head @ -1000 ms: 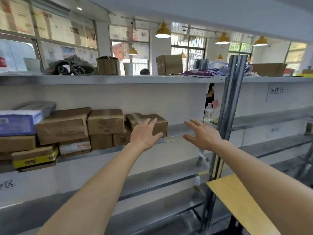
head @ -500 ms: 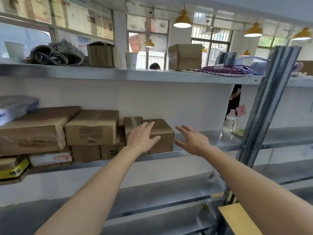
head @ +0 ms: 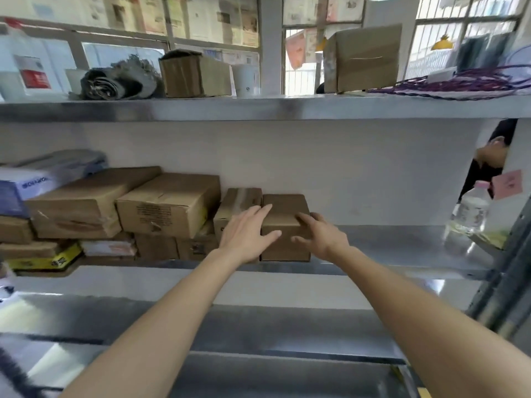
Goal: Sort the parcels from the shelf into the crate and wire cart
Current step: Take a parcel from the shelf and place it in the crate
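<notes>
1. As the person leans toward the shelf [head: 402, 254], both forearms reach up from the bottom of the view, one hand on each side of a single small cardboard box [head: 286, 225].
2. Left hand [head: 245, 234]: fingers straight and spread, lying across the box's top left edge, thumb on its front face. Right hand [head: 323, 237]: fingers bent over the top right corner, thumb at the front; it looks like a grip forming.
3. Step in hand, by my reading: taking the first parcel off the shelf. The box sits at the right end of the parcel row, touching the taped box [head: 238, 202] on its left.
4. Next move probably calls for squeezing both sides and drawing it straight out, so the neighbour is not dragged along.
5. Further left, stacked cartons [head: 169, 205]; right, well apart, a water bottle [head: 468, 214] near the upright.
6. Crate and wire cart are not in view.
</notes>
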{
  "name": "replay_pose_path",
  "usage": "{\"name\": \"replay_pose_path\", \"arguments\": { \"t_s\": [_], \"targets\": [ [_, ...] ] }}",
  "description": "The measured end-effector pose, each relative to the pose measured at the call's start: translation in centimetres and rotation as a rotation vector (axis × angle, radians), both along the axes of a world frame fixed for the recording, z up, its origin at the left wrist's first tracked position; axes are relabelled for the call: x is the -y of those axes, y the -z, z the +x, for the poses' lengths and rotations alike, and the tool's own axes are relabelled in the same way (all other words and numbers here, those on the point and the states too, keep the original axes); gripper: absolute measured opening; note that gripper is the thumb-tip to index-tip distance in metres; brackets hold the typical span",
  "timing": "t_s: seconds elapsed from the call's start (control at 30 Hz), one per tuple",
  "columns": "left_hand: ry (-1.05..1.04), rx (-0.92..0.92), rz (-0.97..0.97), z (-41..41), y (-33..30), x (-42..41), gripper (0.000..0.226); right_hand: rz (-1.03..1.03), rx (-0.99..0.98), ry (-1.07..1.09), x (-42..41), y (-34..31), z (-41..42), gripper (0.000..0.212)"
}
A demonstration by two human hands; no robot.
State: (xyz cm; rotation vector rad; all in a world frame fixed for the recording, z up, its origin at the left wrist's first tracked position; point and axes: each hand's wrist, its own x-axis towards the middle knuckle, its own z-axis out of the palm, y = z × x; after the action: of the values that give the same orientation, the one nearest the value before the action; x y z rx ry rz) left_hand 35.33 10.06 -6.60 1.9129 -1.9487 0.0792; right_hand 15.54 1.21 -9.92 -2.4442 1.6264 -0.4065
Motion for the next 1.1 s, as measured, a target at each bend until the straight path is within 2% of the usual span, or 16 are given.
{"name": "replay_pose_path", "arguments": {
  "t_s": [0.2,0.6,0.73,0.83,0.93,1.1],
  "targets": [
    [-0.092,0.025,0.009,-2.3,0.4,1.1,0.075,-0.004,0.126,-0.12,2.4,1.2,-2.7,0.057],
    [-0.202,0.117,0.056,-7.9,2.8,3.9,0.071,-0.006,0.192,-0.218,4.6,1.8,-7.9,0.05],
    [-0.271,0.082,0.083,-8.5,2.9,4.7,0.067,0.038,0.258,-0.273,4.7,2.0,-7.8,0.054],
    [-0.314,0.046,0.105,-8.4,3.1,5.2,0.068,0.102,0.381,-0.293,4.4,2.1,-7.4,0.058],
    [-0.315,-0.02,0.078,-8.6,3.4,5.2,0.068,0.113,0.502,-0.275,3.7,2.3,-6.9,0.055],
    [-0.293,-0.115,0.032,-8.8,3.4,4.5,0.067,0.082,0.572,-0.233,2.9,2.1,-6.9,0.049]
  ]
}}
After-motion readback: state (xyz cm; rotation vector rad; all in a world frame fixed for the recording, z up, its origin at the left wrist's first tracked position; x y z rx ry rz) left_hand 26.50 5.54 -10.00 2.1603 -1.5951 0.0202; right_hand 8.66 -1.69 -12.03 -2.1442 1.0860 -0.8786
